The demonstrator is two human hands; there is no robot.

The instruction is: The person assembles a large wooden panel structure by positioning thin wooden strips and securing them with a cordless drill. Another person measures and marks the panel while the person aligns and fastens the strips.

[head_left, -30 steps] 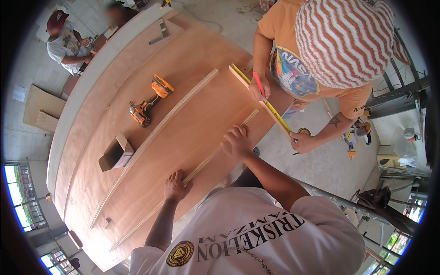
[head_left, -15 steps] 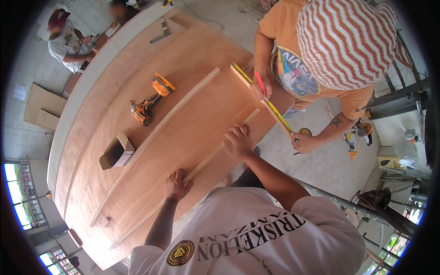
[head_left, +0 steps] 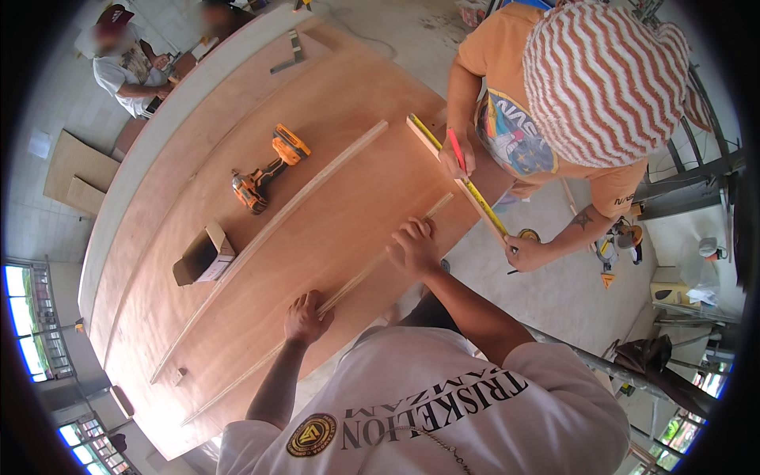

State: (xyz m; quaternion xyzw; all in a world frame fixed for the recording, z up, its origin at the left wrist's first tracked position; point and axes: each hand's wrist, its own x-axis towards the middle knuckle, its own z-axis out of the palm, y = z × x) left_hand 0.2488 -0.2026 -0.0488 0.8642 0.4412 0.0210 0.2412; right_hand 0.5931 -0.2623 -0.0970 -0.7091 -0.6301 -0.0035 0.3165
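Note:
A thin wooden strip (head_left: 364,273) lies lengthwise along the near side of a broad, curved plywood panel (head_left: 340,190). Bent fingers of my left hand (head_left: 305,318) grip the strip at about its middle. Farther right, my right hand (head_left: 413,247) is closed on the same strip near its far end, the fingertips curled over it. A second, parallel wooden strip (head_left: 297,210) runs across the panel beyond my hands. Opposite me, a person in an orange shirt (head_left: 546,119) holds a red marker (head_left: 456,150) against a wooden piece with a yellow tape measure (head_left: 481,206) stretched along it.
An orange and black cordless drill (head_left: 269,168) and an open cardboard box (head_left: 207,257) lie on the panel. A metal square (head_left: 294,54) rests near its far corner. Two people stand beyond the far edge. A miter saw (head_left: 621,241) is on the floor at right.
My view has shifted slightly. Both my hands stay on the strip in the same places. The other person's marker hand has moved a little along the tape.

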